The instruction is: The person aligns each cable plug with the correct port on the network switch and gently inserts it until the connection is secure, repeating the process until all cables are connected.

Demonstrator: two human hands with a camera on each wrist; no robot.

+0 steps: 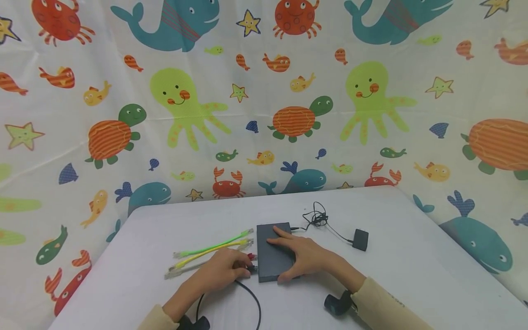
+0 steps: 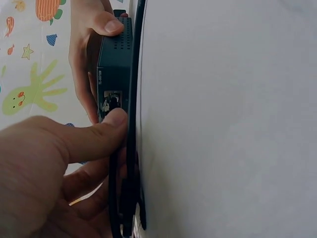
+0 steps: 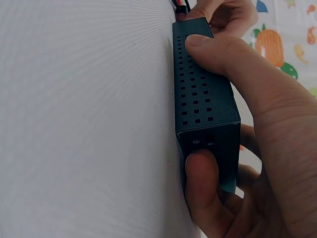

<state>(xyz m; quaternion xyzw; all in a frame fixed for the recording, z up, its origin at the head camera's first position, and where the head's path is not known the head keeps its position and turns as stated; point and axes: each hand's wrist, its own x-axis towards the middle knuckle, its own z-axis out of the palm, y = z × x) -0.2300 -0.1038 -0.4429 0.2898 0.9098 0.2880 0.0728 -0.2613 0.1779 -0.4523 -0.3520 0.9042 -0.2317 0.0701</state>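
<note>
A dark network switch [image 1: 270, 261] lies flat on the white table. My right hand [image 1: 310, 255] holds it, fingers spread over its top and thumb at the near edge. In the right wrist view, fingers wrap round the switch's vented casing [image 3: 198, 99]. At the switch's left side my left hand [image 1: 222, 270] pinches a black network cable [image 1: 253, 295] near its plug. The left wrist view shows that black plug [image 2: 111, 102] at a port; how deep it sits cannot be told. A red cable end [image 1: 251, 256] is at the same side, partly hidden by my left fingers.
Green [image 1: 214, 245], yellow [image 1: 198, 255] and pale grey [image 1: 181, 271] network cables lie left of the switch. A black power adapter [image 1: 360, 239] rests on the right, its coiled cord [image 1: 318, 219] running to the switch. A patterned sea-animal curtain [image 1: 247, 137] hangs behind the table.
</note>
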